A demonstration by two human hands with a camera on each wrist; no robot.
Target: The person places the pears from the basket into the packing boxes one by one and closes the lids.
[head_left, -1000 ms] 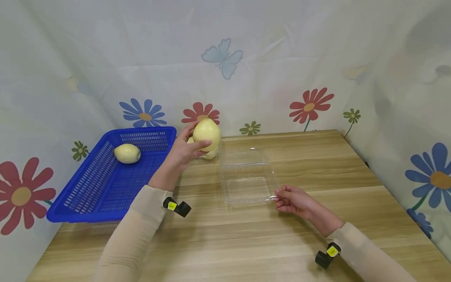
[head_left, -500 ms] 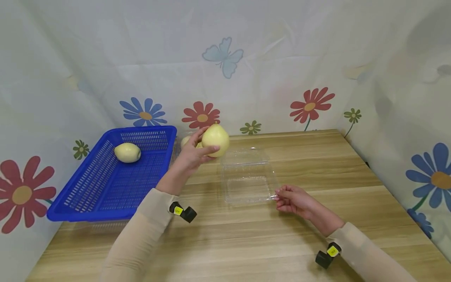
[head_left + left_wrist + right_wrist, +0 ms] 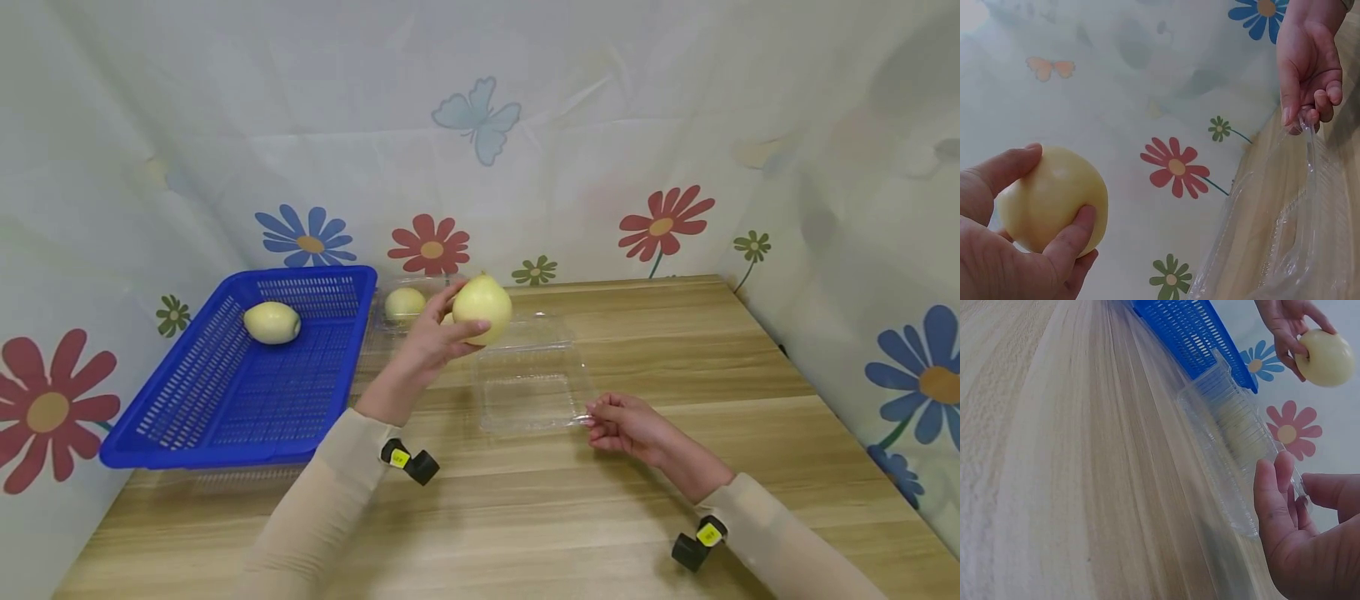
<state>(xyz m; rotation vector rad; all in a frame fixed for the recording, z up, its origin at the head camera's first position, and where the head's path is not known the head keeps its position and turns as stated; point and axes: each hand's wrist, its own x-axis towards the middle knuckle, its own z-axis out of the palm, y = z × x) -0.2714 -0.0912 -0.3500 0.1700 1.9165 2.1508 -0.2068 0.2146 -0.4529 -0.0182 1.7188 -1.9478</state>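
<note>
In the head view my left hand [image 3: 435, 337] grips a pale yellow pear [image 3: 483, 308], thumb and fingers around its sides. The pear is held up over the far left corner of a clear plastic clamshell box [image 3: 525, 400], whose lid lies folded back. At that box's near right corner, my right hand [image 3: 628, 429] pinches the rim between thumb and fingers. The right wrist view shows the pinched rim of the clear box [image 3: 1222, 450] close up, with the pear [image 3: 1329, 357] above and beyond it.
A blue plastic basket [image 3: 153, 429] stands on the left with one pear [image 3: 272, 323] inside. Beside it at the back, a second clear box [image 3: 382, 323] holds a pear [image 3: 405, 304], partly behind my left hand. A flower-printed sheet [image 3: 570, 167] borders the wooden table [image 3: 525, 517].
My left hand has carried the pear to the right and slightly nearer, away from the back box and toward the open clamshell box. My right hand has stayed at the box's corner.
</note>
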